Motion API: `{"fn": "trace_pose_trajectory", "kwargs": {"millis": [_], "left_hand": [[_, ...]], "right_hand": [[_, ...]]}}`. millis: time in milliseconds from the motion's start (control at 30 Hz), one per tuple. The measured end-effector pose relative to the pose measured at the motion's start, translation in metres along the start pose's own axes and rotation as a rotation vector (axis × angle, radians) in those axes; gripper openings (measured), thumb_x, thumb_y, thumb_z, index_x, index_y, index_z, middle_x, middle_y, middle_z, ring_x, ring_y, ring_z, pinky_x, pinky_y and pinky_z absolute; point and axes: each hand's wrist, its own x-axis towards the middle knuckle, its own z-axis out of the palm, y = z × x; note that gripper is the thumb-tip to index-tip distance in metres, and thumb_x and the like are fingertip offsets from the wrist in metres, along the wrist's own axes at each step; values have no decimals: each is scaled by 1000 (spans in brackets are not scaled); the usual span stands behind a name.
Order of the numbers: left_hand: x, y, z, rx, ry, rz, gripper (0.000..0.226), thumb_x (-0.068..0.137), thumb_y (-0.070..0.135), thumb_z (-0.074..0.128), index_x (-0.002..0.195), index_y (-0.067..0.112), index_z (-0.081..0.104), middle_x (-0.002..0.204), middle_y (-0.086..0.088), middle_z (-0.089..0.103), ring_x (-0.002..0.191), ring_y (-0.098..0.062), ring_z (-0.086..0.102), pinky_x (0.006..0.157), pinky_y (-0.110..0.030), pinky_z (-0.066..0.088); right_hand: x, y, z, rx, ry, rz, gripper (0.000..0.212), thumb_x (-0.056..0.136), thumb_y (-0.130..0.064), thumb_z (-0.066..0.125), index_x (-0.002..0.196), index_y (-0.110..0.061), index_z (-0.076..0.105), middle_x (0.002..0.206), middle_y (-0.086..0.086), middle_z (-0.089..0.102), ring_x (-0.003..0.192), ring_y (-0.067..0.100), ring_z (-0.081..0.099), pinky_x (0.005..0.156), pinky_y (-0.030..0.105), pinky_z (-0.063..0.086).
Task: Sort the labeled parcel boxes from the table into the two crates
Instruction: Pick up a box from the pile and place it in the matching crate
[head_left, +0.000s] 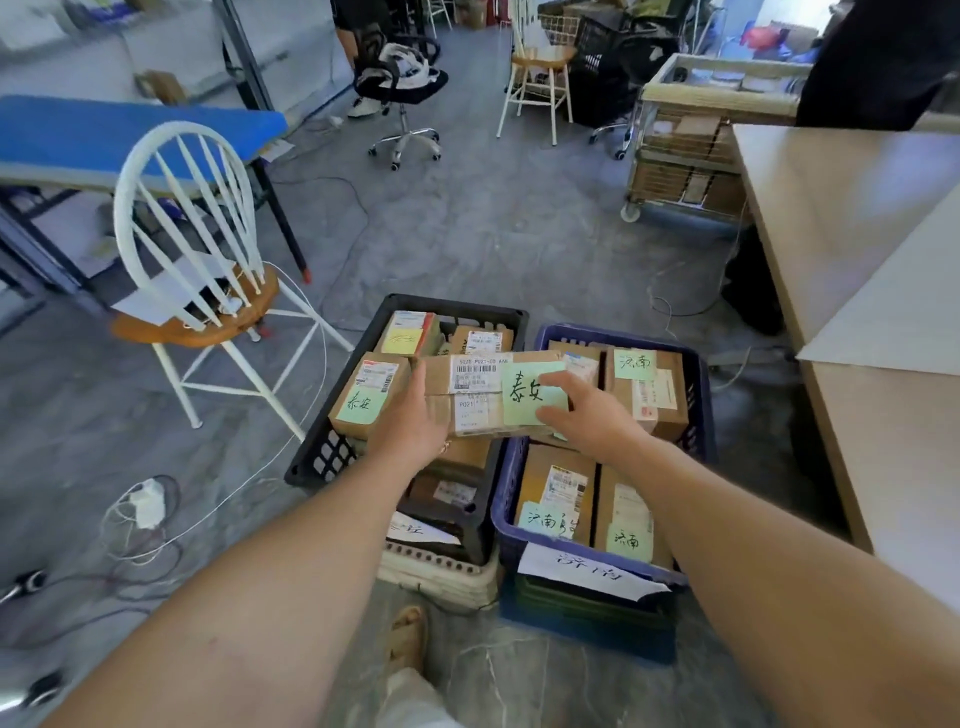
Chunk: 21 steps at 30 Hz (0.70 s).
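Table first: it's the pale slab along your right, well apart from the action and cut off by the frame edge. Down on the floor in front of you sit the black crate on the left and the blue crate just beside it on the right, both holding parcels with green notes. The parcel box you're holding is over the seam between them, mostly above the black one's right side; can't tell if it touches the parcels under it. Its long axis runs left to right across your view, lying flat, label side up, handwriting upright toward you.

Your left hand grips the left end, thumb up along the side, other fingers tucked underneath where I can't see them. Your right hand is clamped on the right end, fingers curled over the top onto the green sticky note, thumb at the near edge. That hand hides the box's right end, and the paper tags on the crate fronts are too blurry to read.
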Motion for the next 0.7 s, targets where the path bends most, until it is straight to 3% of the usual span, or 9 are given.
{"fn": "trace_pose_trajectory", "kwargs": {"millis": [133, 300, 367, 433, 500, 700], "left_hand": [[33, -43, -14, 7, -96, -56, 87, 93, 28, 60, 151, 41, -4, 129, -3, 57, 72, -8, 52, 58, -26, 46], [70, -104, -16, 91, -282, -168, 88, 94, 27, 56, 152, 36, -10, 140, -6, 48, 95, -20, 58, 83, -39, 51], [84, -128, -12, 127, -327, -197, 85, 95, 26, 53, 152, 34, -9, 143, -5, 45, 98, -21, 58, 83, -37, 51], [94, -148, -7, 155, -368, -204, 83, 95, 22, 50, 152, 33, -9, 137, -6, 51, 90, -19, 57, 77, -35, 49], [102, -165, -1, 168, -409, -210, 83, 94, 20, 49, 152, 34, -9, 132, -5, 55, 92, -21, 59, 78, -34, 48], [125, -194, 10, 218, -504, -257, 75, 93, 19, 41, 154, 31, 0, 147, -7, 43, 125, -28, 48, 95, -36, 43]], "right_hand": [[31, -23, 37, 31, -71, 73, 39, 95, -38, 49, 134, -39, 42, 120, -2, 59, 78, 17, 65, 65, 33, 58], [67, -41, 95, -28, -187, 185, 36, 96, -40, 42, 132, -36, 47, 89, -6, 61, 59, 16, 57, 53, 28, 46], [76, -44, 119, -34, -232, 231, 36, 97, -42, 40, 132, -38, 47, 78, -8, 58, 55, 12, 54, 48, 24, 42], [81, -42, 141, -15, -264, 275, 35, 98, -43, 40, 131, -37, 48, 87, -5, 62, 59, 12, 56, 52, 24, 44], [83, -39, 160, -4, -280, 313, 36, 98, -44, 40, 132, -36, 49, 108, 0, 64, 72, 14, 58, 65, 28, 51], [95, -39, 199, 5, -318, 407, 39, 98, -42, 38, 135, -33, 48, 118, 3, 61, 83, 17, 54, 76, 32, 48]]}}
